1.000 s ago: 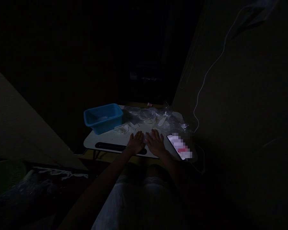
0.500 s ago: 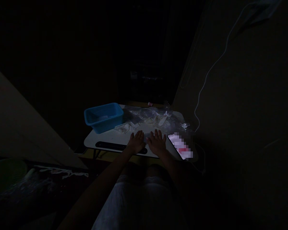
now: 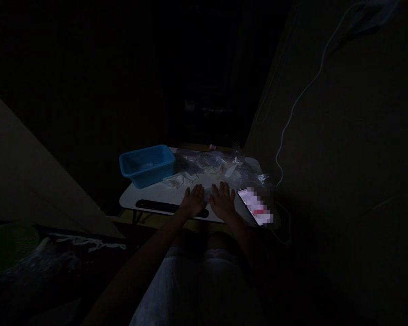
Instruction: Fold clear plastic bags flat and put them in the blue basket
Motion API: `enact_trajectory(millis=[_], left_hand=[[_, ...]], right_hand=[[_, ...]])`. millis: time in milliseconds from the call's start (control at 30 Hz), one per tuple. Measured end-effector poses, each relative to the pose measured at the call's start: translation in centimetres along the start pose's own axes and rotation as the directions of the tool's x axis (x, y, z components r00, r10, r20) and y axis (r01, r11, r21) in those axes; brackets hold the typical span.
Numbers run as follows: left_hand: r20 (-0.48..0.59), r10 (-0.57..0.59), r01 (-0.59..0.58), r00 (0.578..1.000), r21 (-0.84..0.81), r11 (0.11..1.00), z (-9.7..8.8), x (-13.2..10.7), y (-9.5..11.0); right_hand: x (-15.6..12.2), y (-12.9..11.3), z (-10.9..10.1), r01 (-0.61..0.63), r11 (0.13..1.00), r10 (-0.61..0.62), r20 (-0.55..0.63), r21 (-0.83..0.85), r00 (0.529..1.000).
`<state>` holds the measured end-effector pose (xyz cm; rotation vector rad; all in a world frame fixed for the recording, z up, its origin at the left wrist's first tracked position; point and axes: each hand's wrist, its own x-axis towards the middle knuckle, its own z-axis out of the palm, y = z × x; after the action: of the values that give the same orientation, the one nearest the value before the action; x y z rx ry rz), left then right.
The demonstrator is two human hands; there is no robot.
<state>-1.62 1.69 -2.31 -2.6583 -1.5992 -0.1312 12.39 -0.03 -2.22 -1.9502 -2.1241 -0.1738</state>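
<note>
Here's the white tabletop (image 3: 149,194), round-cornered, a black strip (image 3: 158,206) running along its near edge. Blue basin (image 3: 153,176) upright on the left side, pale scraps (image 3: 175,181) just beside it. Crumpled clear plastic (image 3: 207,159) sprawls across the back and over to the right, catching glints! Near right, a phone (image 3: 253,206) lies slanted, screen glowing. And between left hand (image 3: 193,201) and right hand (image 3: 222,201), a faint see-through piece (image 3: 208,192).
</note>
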Motion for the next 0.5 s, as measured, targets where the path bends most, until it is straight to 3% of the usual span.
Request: enact_trajectory(millis=[167, 333, 500], left_hand=[[-0.098, -0.01, -0.002, 0.995, -0.12, 0.993, 0.0, -0.1, -0.8], [-0.267, -0.162, 0.088, 0.95, -0.267, 0.96, 0.5, 0.2, -2.0], [-0.238, -0.074, 0.03, 0.968, -0.184, 0.983, 0.4, 0.0, -1.3]], right_hand=[[0.1, 0.1, -0.2, 0.057, 0.998, -0.056, 0.071, -0.006, 0.996], [0.1, 0.2, 0.0, 0.059, 0.998, -0.058, 0.082, 0.0, 0.995], [0.1, 0.3, 0.2, 0.067, 0.998, -0.066, 0.06, -0.009, 0.996]])
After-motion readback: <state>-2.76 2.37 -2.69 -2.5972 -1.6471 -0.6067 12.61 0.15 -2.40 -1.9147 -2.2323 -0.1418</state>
